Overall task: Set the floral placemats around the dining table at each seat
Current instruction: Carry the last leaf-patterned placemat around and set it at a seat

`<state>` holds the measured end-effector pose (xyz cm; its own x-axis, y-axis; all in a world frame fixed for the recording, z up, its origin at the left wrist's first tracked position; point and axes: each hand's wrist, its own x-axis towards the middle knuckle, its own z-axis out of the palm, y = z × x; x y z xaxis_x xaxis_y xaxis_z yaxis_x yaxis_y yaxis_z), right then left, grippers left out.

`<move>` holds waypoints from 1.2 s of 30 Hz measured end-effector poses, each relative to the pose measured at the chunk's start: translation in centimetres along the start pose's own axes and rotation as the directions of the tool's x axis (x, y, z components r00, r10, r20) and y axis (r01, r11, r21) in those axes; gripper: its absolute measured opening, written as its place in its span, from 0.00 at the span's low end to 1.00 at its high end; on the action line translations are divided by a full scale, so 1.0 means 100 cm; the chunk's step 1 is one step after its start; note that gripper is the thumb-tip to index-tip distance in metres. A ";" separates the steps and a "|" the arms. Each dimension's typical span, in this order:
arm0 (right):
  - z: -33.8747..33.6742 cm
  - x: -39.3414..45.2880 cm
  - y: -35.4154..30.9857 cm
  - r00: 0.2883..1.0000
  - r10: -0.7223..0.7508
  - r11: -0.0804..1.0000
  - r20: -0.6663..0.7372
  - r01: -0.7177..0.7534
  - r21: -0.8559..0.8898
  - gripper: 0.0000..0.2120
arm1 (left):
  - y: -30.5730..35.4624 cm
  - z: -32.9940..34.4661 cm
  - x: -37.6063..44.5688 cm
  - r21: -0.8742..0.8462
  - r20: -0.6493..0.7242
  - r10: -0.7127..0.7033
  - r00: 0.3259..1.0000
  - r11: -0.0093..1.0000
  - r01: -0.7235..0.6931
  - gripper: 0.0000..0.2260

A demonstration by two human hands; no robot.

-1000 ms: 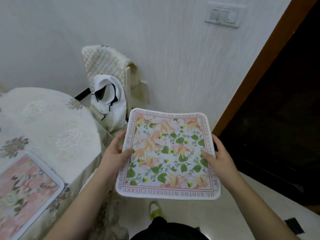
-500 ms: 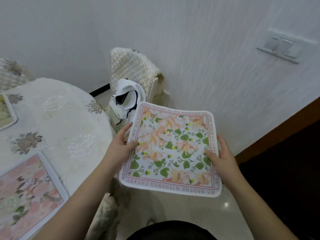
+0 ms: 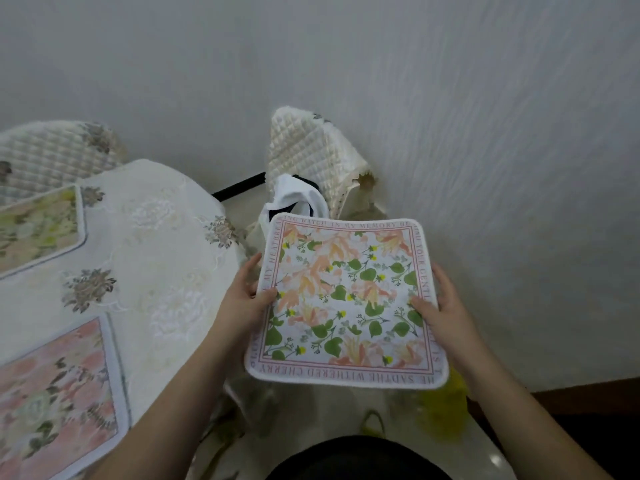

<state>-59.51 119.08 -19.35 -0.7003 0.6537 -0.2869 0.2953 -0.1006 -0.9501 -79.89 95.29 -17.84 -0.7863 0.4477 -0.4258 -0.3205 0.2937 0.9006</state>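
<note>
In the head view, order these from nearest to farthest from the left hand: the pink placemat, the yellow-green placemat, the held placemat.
1. Held placemat, gripped by the left hand at its edge.
2. Pink placemat, lower left on the table.
3. Yellow-green placemat, far left.

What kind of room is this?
Probably a home dining corner: a round table under an embroidered cloth, two placemats on it, and a quilt-covered chair against the wall.

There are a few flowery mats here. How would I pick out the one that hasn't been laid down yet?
Start at the round dining table with its cream tablecloth on the left; two mats already lie flat on it. Look right, past its edge, in front of the quilted chair. The held placemat hangs there between the left hand and right hand, alone in having green leaves and a border of lettering.
</note>
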 end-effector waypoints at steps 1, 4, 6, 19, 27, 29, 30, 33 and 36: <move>-0.003 0.014 -0.005 1.000 -0.009 1.000 0.010 0.009 -0.010 0.28 | 0.004 0.005 0.006 0.001 -0.019 -0.004 1.000 1.000 0.004 0.31; -0.010 0.052 -0.019 0.998 -0.031 0.998 0.057 0.034 -0.052 0.28 | 0.014 0.017 0.020 0.026 -0.082 0.018 0.996 1.000 -0.016 0.31; -0.011 0.074 -0.025 0.995 -0.037 0.997 0.093 0.043 -0.068 0.28 | 0.018 0.021 0.026 -0.006 -0.126 0.025 0.992 1.000 -0.026 0.30; 0.066 0.168 -0.052 0.933 -0.036 0.989 0.359 0.084 -0.121 0.28 | 0.015 -0.034 0.055 -0.113 -0.351 -0.032 0.936 0.994 -0.009 0.29; 0.130 0.209 -0.081 0.914 -0.021 0.986 0.404 0.086 -0.145 0.31 | 0.016 -0.087 0.094 -0.190 -0.388 -0.030 0.921 0.981 -0.049 0.29; 0.147 0.219 -0.088 0.906 -0.039 0.982 0.421 0.112 -0.152 0.29 | 0.016 -0.101 0.102 -0.206 -0.400 -0.030 0.916 0.977 -0.058 0.28; 0.156 0.222 -0.092 0.901 -0.052 0.978 0.430 0.133 -0.161 0.28 | 0.016 -0.109 0.105 -0.213 -0.404 -0.032 0.914 0.975 -0.060 0.28; 0.183 0.229 -0.097 0.885 -0.068 0.968 0.461 0.171 -0.185 0.26 | 0.014 -0.130 0.112 -0.221 -0.430 -0.034 0.902 0.973 -0.069 0.28; 0.210 0.240 -0.099 0.864 -0.069 0.953 0.498 0.205 -0.222 0.26 | 0.010 -0.147 0.117 -0.229 -0.461 -0.050 0.886 0.971 -0.065 0.28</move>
<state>-92.90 119.96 -19.36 -0.9496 0.1982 -0.2430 0.2825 0.2046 -0.9372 -97.17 88.39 -20.58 -0.9243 -0.0078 -0.3816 -0.3813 0.0625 0.9223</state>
